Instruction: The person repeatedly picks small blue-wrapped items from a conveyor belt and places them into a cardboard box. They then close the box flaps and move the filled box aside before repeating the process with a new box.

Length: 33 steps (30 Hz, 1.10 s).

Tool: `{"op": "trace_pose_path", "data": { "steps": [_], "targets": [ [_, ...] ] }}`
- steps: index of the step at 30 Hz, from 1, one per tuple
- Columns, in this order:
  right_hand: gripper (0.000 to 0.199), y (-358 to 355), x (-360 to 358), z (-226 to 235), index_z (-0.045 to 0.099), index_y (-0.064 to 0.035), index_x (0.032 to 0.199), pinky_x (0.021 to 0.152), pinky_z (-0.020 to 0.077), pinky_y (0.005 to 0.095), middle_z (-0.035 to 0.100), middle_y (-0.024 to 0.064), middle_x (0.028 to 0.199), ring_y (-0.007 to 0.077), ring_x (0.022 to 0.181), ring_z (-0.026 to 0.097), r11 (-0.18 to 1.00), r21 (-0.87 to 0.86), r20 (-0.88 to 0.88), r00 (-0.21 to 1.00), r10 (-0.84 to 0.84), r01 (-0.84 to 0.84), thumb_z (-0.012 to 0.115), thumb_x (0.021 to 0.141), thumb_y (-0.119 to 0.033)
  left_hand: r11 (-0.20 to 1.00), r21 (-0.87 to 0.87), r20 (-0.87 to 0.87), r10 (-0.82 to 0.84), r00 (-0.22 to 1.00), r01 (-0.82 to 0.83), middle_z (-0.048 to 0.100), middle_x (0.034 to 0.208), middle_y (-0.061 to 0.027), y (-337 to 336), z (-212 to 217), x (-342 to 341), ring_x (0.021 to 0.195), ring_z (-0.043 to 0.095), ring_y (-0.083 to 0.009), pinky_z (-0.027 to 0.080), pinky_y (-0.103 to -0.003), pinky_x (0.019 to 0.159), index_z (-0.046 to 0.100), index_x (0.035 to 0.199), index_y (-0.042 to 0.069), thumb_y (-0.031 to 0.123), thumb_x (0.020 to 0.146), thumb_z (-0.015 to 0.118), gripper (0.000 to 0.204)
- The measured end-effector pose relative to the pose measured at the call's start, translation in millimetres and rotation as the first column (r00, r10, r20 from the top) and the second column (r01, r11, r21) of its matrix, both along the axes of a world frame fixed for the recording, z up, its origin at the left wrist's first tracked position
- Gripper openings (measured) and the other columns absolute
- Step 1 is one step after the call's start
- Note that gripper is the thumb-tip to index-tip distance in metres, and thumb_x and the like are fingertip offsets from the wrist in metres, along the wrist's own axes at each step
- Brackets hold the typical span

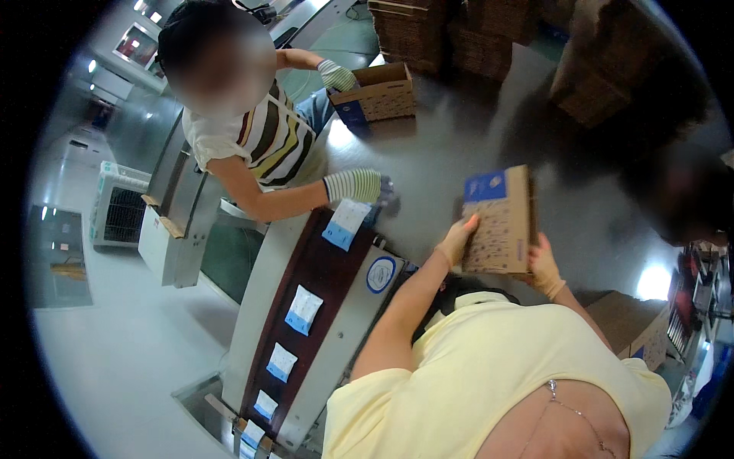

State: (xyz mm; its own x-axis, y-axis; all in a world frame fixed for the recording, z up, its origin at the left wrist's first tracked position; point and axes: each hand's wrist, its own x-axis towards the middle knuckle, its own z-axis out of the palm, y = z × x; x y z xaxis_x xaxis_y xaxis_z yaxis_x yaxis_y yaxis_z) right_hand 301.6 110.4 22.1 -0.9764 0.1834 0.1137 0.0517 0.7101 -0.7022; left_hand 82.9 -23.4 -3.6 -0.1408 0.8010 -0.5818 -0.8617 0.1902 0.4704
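A brown cardboard box [495, 231] with a blue patch and small printed marks is held up in front of me, tilted, over the grey metal table [436, 161]. My left hand [457, 240] grips its left side, with the thumb lying on the printed face. At the lower right corner, my right hand [544, 269] is closed on the box, its fingers partly hidden behind the edge. Both hands seem to wear thin, pale coverings. Whether the box holds anything cannot be seen from here.
Left of me, a dark red conveyor belt [312, 269] carries several white-and-blue packets [304, 309]. Across it a co-worker in striped gloves [355, 186] has one hand at an open carton [375, 98]. Stacked cardboard [482, 46] stands behind. Another carton [628, 327] sits by my right arm.
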Motion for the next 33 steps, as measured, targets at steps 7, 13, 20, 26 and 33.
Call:
{"op": "trace_pose_path", "data": {
  "steps": [7,13,20,26,33],
  "targets": [
    [0.017,-46,-30,-9,0.07,-0.0159,0.09,0.086,0.04,0.0509,0.068,0.0017,0.09,0.0207,0.094,0.062,0.782,0.463,0.656,0.754,0.015,-0.418,0.059,0.077,-0.013,0.938,-0.346,-0.547,-0.21,0.811,0.01,0.06,0.117,-0.0147,-14,-74,-4,0.105,0.057,-0.0297,0.045,-0.039,0.091,0.05,0.127,0.003,0.048,0.088,0.059,0.06],
    [0.021,-68,-93,10,0.068,-0.0221,0.099,0.09,0.0364,0.0534,0.067,-0.0024,0.097,0.0183,0.101,0.061,0.775,0.407,0.768,0.64,-0.004,-0.483,0.05,0.087,-0.021,0.923,-0.28,-0.925,-0.186,0.331,-0.263,0.057,0.107,-0.0193,13,-25,-10,0.102,0.055,-0.0385,0.047,-0.046,0.084,0.051,0.111,0.001,0.046,0.089,0.052,0.05],
    [0.014,-52,-112,20,0.071,-0.0175,0.088,0.088,0.0384,0.0507,0.069,-0.0013,0.088,0.0196,0.093,0.06,0.768,0.451,0.666,0.745,0.05,-0.454,0.058,0.081,-0.017,0.946,-0.284,-0.955,-0.294,-0.046,-0.158,0.064,0.082,-0.021,7,11,-51,0.081,0.061,-0.04,0.047,-0.046,0.07,0.061,0.087,0.001,0.038,0.094,0.048,0.039],
    [0.011,-44,-127,17,0.068,-0.0195,0.078,0.09,0.0393,0.0522,0.065,-0.0028,0.074,0.0174,0.087,0.061,0.711,0.575,0.529,0.847,0.053,-0.404,0.057,0.077,-0.023,0.976,-0.054,-0.383,0.173,0.907,-0.209,0.064,0.096,-0.0104,-7,-54,-94,0.085,0.062,-0.0257,0.051,-0.039,0.073,0.056,0.113,0.0,0.04,0.095,0.05,0.044],
    [0.011,-34,-135,9,0.068,-0.0154,0.085,0.079,0.0383,0.0438,0.065,0.0023,0.08,0.02,0.088,0.059,0.74,0.529,0.593,0.805,0.029,-0.416,0.06,0.083,-0.023,0.905,-0.198,-0.877,-0.336,-0.344,-0.377,0.052,0.12,-0.0191,36,-20,-63,0.111,0.052,-0.0324,0.044,-0.042,0.091,0.044,0.126,0.0,0.024,0.088,0.059,0.047]
  ]
}}
